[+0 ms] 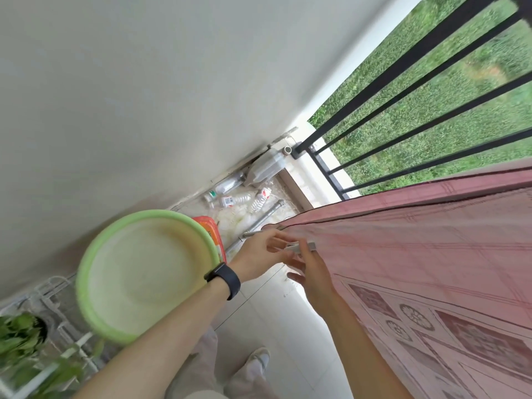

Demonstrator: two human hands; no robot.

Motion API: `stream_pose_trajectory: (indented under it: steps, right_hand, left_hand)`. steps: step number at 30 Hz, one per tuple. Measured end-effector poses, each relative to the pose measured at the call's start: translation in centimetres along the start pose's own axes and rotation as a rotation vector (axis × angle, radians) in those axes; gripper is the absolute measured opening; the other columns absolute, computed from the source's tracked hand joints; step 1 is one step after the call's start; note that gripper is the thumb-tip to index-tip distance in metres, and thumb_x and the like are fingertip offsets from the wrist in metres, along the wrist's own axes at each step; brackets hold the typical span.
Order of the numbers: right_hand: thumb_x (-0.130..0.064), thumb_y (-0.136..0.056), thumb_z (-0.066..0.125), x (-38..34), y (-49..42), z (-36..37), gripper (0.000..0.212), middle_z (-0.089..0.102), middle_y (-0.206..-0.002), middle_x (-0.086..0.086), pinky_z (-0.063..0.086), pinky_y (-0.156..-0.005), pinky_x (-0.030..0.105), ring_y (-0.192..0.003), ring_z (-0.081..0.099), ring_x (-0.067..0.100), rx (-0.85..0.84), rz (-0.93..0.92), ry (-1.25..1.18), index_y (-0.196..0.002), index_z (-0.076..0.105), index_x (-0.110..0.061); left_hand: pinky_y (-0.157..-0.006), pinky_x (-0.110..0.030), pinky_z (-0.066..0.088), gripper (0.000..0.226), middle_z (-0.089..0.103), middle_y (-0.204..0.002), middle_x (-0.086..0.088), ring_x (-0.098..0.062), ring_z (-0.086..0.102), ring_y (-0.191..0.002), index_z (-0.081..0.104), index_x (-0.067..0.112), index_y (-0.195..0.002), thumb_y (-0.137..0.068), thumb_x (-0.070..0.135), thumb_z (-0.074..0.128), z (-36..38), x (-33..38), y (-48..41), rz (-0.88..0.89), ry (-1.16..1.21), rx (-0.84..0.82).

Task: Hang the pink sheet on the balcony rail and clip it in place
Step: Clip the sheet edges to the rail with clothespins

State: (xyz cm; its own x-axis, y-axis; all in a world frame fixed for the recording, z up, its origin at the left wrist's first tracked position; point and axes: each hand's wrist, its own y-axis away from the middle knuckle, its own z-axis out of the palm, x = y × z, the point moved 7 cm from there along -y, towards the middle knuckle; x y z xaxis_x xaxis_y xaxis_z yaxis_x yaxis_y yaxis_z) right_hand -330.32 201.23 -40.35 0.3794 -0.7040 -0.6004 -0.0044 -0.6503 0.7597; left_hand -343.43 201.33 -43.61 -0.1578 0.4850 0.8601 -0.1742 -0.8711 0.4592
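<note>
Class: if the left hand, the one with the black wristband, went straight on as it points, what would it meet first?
Probably the pale grey clothes clip pinched in the right hand, with the edge of the pink patterned sheet just behind; depth is unclear.

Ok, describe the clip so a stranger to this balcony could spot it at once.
Start at the pink sheet hanging down the right side. Follow its left edge to where the watch-wearing left hand meets the right hand, which pinches the clip. It is the only small, stiff, pale grey bar against the pink cloth.
</note>
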Motion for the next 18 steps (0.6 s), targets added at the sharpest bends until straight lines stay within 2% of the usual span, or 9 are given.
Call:
stream_pose_trajectory:
  steps: [2, 4, 6, 8, 9, 10, 12, 14, 18]
  right_hand:
    - [-0.062, -0.098, 0.046, -0.5, 0.3, 0.2, 0.037, 0.073, -0.115, -0.009, 0.054, -0.082, 0.036, -0.105, 0.07, 0.014, -0.005, 0.0, 0.127, -0.111, 0.066, -0.034]
    - [-0.057, -0.095, 0.057, -2.2, 1.1, -0.4, 0.023, 0.063, -0.117, -0.016, 0.054, -0.084, 0.035, -0.103, 0.067, 0.012, 0.05, -0.133, 0.477, -0.107, 0.058, -0.037]
    - [-0.04, -0.089, 0.071, -5.8, 2.8, -1.0, 0.031, 0.057, -0.117, -0.012, 0.051, -0.078, 0.032, -0.099, 0.062, 0.014, 0.248, -0.482, 0.933, -0.117, 0.059, -0.034]
    - [-0.019, -0.08, 0.078, -9.7, 5.1, 0.0, 0.034, 0.064, -0.113, -0.004, 0.046, -0.073, 0.035, -0.097, 0.06, 0.023, 0.452, -0.934, 1.268, -0.112, 0.067, -0.023]
    - [-0.016, -0.076, 0.078, -11.1, 5.4, 0.8, 0.034, 0.066, -0.113, -0.002, 0.043, -0.076, 0.037, -0.098, 0.059, 0.026, 0.51, -1.069, 1.42, -0.108, 0.07, -0.021]
    - [-0.018, -0.074, 0.077, -12.1, 4.7, 1.5, 0.037, 0.065, -0.116, -0.001, 0.039, -0.08, 0.038, -0.103, 0.058, 0.026, 0.513, -1.08, 1.6, -0.11, 0.069, -0.02]
    - [-0.023, -0.079, 0.072, -13.3, 1.5, 2.4, 0.05, 0.057, -0.132, 0.002, 0.031, -0.092, 0.041, -0.123, 0.046, 0.028, 0.399, -0.837, 1.92, -0.127, 0.059, -0.019]
    - [-0.022, -0.088, 0.061, -13.4, -1.9, 2.1, 0.055, 0.048, -0.141, 0.006, 0.022, -0.107, 0.046, -0.136, 0.03, 0.029, 0.291, -0.516, 2.083, -0.141, 0.047, -0.015]
    - [-0.017, -0.093, 0.048, -13.7, -4.8, 0.7, 0.03, 0.065, -0.123, 0.002, 0.021, -0.109, 0.048, -0.129, 0.045, 0.028, 0.259, -0.18, 2.125, -0.119, 0.063, -0.022]
  left_hand:
    - [-0.085, -0.027, 0.055, 0.026, 0.071, -0.103, 0.006, -0.002, 0.066, -0.088, 0.071, 0.024, -0.112, -0.087, 0.026, 0.076, -0.5, -0.1, 0.0, 0.01, -0.058, 0.016]
    - [-0.082, -0.028, 0.055, 0.028, 0.072, -0.101, 0.006, -0.004, 0.065, -0.083, 0.072, 0.024, -0.114, -0.086, 0.03, 0.076, -2.1, -0.2, -0.1, -0.007, -0.114, 0.104]
    - [-0.079, -0.022, 0.053, 0.03, 0.071, -0.102, 0.008, -0.006, 0.067, -0.087, 0.07, 0.025, -0.114, -0.085, 0.03, 0.077, -4.4, -0.5, -0.3, -0.024, -0.163, 0.208]
    - [-0.074, -0.016, 0.049, 0.029, 0.07, -0.102, 0.014, -0.002, 0.066, -0.085, 0.07, 0.03, -0.112, -0.084, 0.03, 0.076, -6.3, -0.3, -0.8, -0.012, -0.246, 0.254]
    - [-0.073, -0.014, 0.047, 0.029, 0.069, -0.103, 0.015, -0.002, 0.066, -0.085, 0.07, 0.031, -0.113, -0.084, 0.031, 0.075, -6.9, -0.1, -1.2, -0.001, -0.286, 0.249]
    - [-0.073, -0.015, 0.048, 0.03, 0.069, -0.103, 0.015, -0.005, 0.066, -0.086, 0.07, 0.03, -0.114, -0.084, 0.032, 0.075, -7.2, 0.1, -1.7, 0.012, -0.324, 0.235]
    - [-0.077, -0.023, 0.051, 0.035, 0.068, -0.105, 0.012, -0.011, 0.066, -0.087, 0.07, 0.026, -0.116, -0.083, 0.035, 0.076, -7.3, 0.4, -2.7, 0.03, -0.388, 0.202]
    - [-0.081, -0.032, 0.054, 0.037, 0.069, -0.107, 0.006, -0.018, 0.066, -0.087, 0.071, 0.023, -0.116, -0.082, 0.035, 0.077, -7.0, 0.5, -3.9, 0.026, -0.419, 0.177]
    - [-0.08, -0.029, 0.051, 0.037, 0.07, -0.113, 0.001, -0.018, 0.065, -0.088, 0.07, 0.023, -0.119, -0.083, 0.035, 0.076, -6.3, 0.0, -6.0, 0.032, -0.487, 0.17]
